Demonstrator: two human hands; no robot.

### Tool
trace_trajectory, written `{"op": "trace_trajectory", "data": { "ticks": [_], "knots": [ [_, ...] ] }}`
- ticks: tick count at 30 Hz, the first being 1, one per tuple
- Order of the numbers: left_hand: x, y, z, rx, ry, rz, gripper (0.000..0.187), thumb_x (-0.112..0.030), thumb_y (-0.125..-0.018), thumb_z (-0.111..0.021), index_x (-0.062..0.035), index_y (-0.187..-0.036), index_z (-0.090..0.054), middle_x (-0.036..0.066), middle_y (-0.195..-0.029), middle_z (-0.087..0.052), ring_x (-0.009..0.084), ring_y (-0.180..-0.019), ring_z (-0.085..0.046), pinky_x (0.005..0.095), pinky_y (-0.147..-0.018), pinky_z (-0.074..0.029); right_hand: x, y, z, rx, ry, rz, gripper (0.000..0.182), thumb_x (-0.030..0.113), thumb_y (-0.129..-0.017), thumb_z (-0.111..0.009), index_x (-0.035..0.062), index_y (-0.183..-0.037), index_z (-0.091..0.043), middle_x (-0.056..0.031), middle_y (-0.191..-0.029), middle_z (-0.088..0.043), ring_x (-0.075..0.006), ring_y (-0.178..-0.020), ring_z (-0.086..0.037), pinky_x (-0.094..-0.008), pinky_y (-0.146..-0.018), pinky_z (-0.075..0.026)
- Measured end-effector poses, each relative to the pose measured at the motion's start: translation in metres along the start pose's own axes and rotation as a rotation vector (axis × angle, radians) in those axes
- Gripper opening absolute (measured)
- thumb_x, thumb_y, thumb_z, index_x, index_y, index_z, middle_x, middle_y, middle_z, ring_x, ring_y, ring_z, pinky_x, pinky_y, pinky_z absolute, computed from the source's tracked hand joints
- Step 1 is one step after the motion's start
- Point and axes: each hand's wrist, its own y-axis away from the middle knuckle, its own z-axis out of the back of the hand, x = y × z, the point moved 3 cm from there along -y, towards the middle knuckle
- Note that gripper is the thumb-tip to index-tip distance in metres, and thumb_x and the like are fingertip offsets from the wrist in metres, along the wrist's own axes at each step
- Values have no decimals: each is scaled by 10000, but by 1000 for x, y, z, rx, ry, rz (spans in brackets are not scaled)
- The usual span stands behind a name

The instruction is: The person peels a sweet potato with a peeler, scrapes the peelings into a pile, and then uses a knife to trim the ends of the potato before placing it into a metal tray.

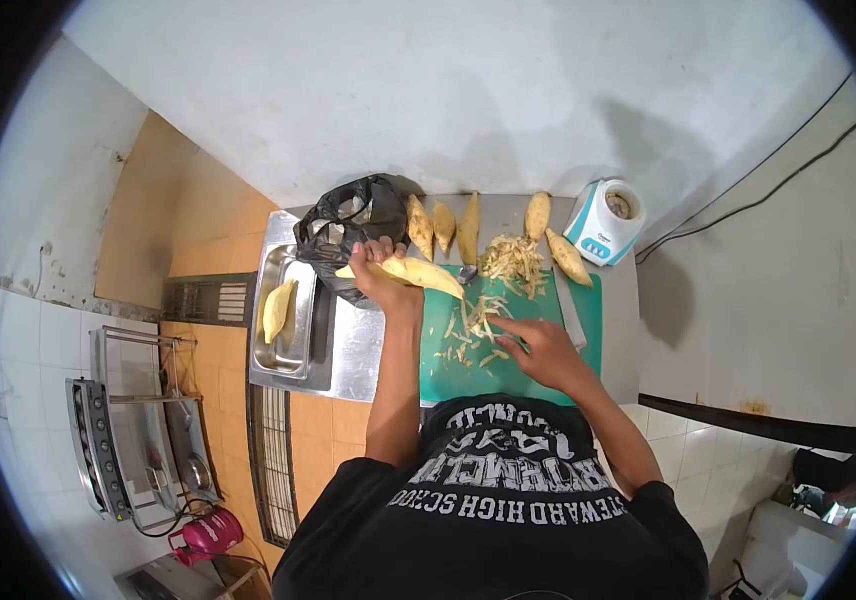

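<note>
My left hand (378, 275) is wrapped round a peeled yellow sweet potato (423, 274), holding it level above the left edge of the green cutting board (533, 365). Over the board, my right hand (546, 352) has its index finger stretched out and thumb apart, fingertips right at a scatter of peelings (481, 318). A larger heap of peelings (513, 262) lies at the board's back edge. To the right of my right hand, a knife (569, 312) rests lengthwise on the board. Another peeled sweet potato (277, 311) lies in a steel pan (300, 335) on the left.
Several unpeeled sweet potatoes (468, 228) line the wall behind the board. A black plastic bag (373, 205) stands behind my left hand. At the back right is a blue and white blender base (605, 225). A pink gas cylinder (210, 535) sits low on the left.
</note>
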Motion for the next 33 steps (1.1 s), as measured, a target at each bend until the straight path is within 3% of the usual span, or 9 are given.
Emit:
{"op": "trace_trajectory", "data": {
  "ticks": [4, 6, 14, 17, 22, 26, 28, 30, 33],
  "knots": [
    [6, -1, -9, 75, 45, 12, 293, -252, -970, -579, -159, -766, -391, -40, -678, -380, 101, -692, -415, 278, -608, -410, 25, -14, 24, -118, -139, -20, 386, 280, -999, -611, 202, -1376, -633, -191, -989, -716, -385, -886, -679, -475, -783, -528],
    [12, 5, -16, 98, 42, 34, 294, -248, -973, -565, -161, -751, -393, -37, -672, -382, 107, -692, -413, 276, -599, -412, 40, -38, 42, -114, -154, 1, 389, 186, -996, -621, 117, -1378, -622, -213, -1246, -685, -350, -949, -711, -415, -839, -546],
    [7, -5, -14, 94, 14, 1, 291, -286, -972, -551, -165, -749, -409, -42, -671, -398, 114, -688, -422, 283, -581, -413, 19, -30, 23, 22, 40, -55, 393, 288, -983, -632, 147, -1350, -645, -187, -988, -719, -378, -877, -678, -465, -774, -533],
    [4, -8, -3, 62, 63, 24, 281, -314, -973, -543, -171, -758, -432, -34, -688, -419, 115, -686, -429, 280, -592, -410, -5, -15, 14, 10, 38, -30, 410, 295, -986, -638, 166, -1375, -634, -210, -1028, -717, -334, -883, -694, -431, -768, -541],
    [23, 2, -6, 102, 115, 65, 249, -319, -964, -542, -174, -778, -463, -18, -753, -469, 119, -680, -435, 284, -605, -408, 21, -32, 27, -269, -740, -187, 519, 154, -988, -673, 43, -1470, -517, -148, -1168, -712, -119, -876, -661, -298, -677, -560],
    [35, 15, -25, 101, 197, 90, 296, -373, -933, -587, -162, -749, -490, -1, -721, -478, 142, -672, -455, 308, -653, -450, 29, -69, 11, -237, -709, -39, 638, 4, -951, -669, -2, -1529, -399, -129, -1286, -613, -128, -882, -639, -249, -616, -558],
    [29, 16, -34, 156, 190, 103, 362, -463, -930, -612, -162, -750, -520, 10, -729, -517, 168, -709, -514, 341, -709, -490, 36, -72, 6, -349, -880, -54, 606, 30, -924, -722, 3, -1480, -484, -109, -1205, -674, -88, -836, -621, -242, -627, -541],
    [27, 33, -47, -191, 143, 257, 410, -540, -921, -634, -151, -821, -551, 35, -787, -571, 200, -791, -587, 367, -774, -524, 39, -74, 6, -364, -839, -44, 585, 30, -907, -734, 14, -1453, -522, -88, -1054, -697, -84, -756, -584, -267, -614, -518],
    [32, 39, -31, -8, -73, 475, 489, -560, -1010, -548, -91, -1147, -568, 62, -1070, -599, 244, -1018, -594, 421, -905, -507, 43, -73, 4, -485, -395, 147, 523, 42, -863, -764, 40, -1364, -613, -99, -820, -615, -138, -607, -499, -321, -586, -457]
  ]
}}
